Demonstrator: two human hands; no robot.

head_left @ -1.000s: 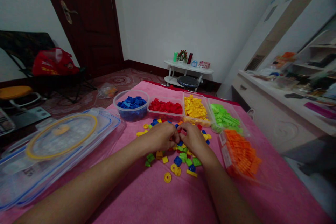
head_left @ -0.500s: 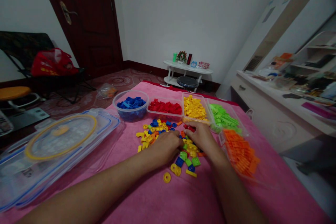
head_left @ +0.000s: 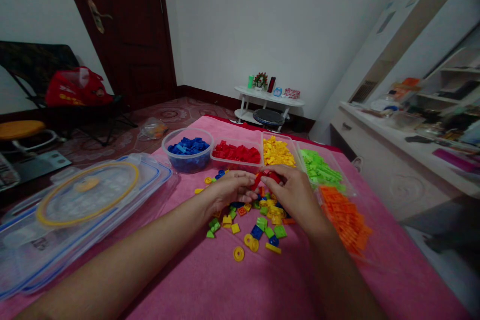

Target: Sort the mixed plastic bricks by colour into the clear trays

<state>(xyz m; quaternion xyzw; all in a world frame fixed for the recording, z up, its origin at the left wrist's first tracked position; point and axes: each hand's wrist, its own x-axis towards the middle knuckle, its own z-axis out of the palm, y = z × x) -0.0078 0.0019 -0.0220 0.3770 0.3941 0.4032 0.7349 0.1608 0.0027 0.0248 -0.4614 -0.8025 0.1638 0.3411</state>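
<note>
Above the pile of mixed toy building bricks [head_left: 262, 210], both hands have come close together. My left hand [head_left: 234, 191] has its fingers curled, the tips on a red brick [head_left: 258, 180]. In my right hand [head_left: 294, 192] several red bricks [head_left: 275, 176] are gripped between thumb and fingers, partly hidden by them. Yellow, green, blue and orange pieces lie loose on the pink cloth [head_left: 210, 280] below. Nearest to the hands at the back are the tub of red bricks [head_left: 237, 152] and the tub of yellow bricks [head_left: 279, 152].
A round tub of blue bricks [head_left: 188, 152] stands at the back left. To the right are tubs of green bricks [head_left: 321, 167] and orange bricks [head_left: 347, 217]. Stacked clear lids [head_left: 86, 210] lie at the left. A cabinet [head_left: 378, 150] stands beyond the right edge.
My left hand has lifted from the pile and turned its fingers toward my right hand. Red bricks are now up between the hands, and pieces beneath my left hand have come into view.
</note>
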